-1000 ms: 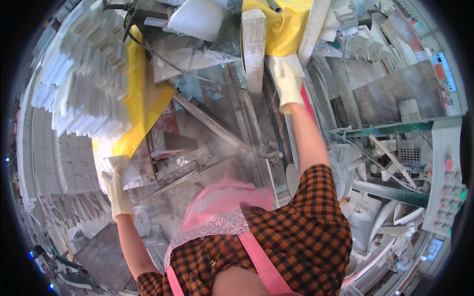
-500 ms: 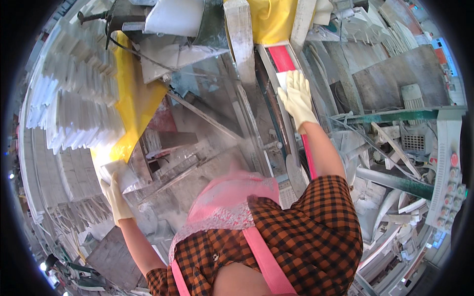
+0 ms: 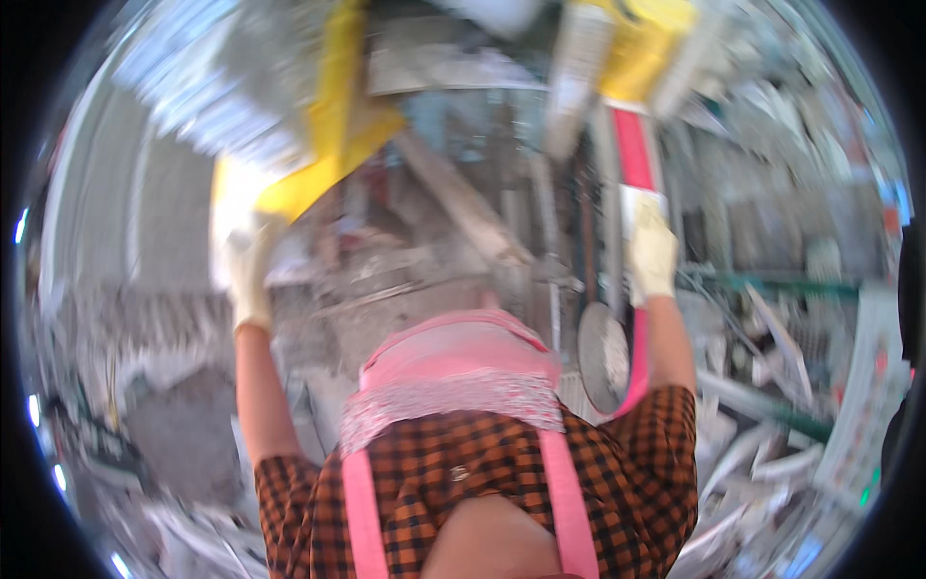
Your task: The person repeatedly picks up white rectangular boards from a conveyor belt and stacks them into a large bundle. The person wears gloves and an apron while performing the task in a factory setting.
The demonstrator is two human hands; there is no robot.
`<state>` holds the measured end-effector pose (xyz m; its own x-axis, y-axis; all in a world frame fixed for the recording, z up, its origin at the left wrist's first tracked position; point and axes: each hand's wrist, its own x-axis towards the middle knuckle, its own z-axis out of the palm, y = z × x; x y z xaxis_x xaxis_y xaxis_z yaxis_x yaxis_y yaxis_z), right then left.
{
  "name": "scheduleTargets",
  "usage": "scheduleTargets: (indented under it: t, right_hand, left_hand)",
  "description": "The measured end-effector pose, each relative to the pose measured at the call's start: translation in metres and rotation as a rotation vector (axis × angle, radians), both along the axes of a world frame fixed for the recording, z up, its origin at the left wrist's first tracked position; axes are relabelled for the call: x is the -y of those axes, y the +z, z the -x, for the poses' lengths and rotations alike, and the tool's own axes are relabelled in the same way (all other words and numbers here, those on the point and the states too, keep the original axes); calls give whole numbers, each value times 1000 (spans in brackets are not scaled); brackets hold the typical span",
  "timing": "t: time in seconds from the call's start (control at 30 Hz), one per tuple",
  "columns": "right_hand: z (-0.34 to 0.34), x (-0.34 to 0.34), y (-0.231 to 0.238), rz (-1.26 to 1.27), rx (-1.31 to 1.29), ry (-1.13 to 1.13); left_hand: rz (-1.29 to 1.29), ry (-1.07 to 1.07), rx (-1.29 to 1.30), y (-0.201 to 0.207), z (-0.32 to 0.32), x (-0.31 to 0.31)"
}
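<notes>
My right hand, in a cream glove, lies over a white slab on a red belt. The slab's far end shows past my fingers; the rest is hidden under the glove. Toward me the belt bends around a round grey wheel. At the left, my left hand, also gloved, reaches to the lower end of a yellow sheet. Glare and motion smear its fingers, and I cannot make out what they hold.
A stack of thin white slabs stands at the far left beside the yellow sheet. Pale posts flank the belt's far end, under yellow sheeting. A wooden board slants across the middle. At right stands a grey control box with buttons.
The view has shifted and blurred. My left hand has moved up and away from me. My right hand and the white slab sit a little nearer along the red belt.
</notes>
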<state>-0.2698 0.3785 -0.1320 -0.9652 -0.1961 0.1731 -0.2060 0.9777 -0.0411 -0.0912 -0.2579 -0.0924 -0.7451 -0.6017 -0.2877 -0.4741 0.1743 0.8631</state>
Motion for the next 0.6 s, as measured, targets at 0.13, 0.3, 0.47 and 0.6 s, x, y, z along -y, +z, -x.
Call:
scheduleTargets:
  t: [0.13,0.3,0.47,0.6]
  right_hand:
    - [6,5,14,-140,307,-421]
    - [-7,93,53,1057,203,-198]
    - [-59,309,42,1414,489,353]
    - [-98,447,31,1538,746,398]
  left_hand:
    - [437,211,250,12,-4,-29]
    - [360,289,178,43,7,-53]
    - [211,239,91,44,4,-50]
    - [345,179,58,12,-4,-37]
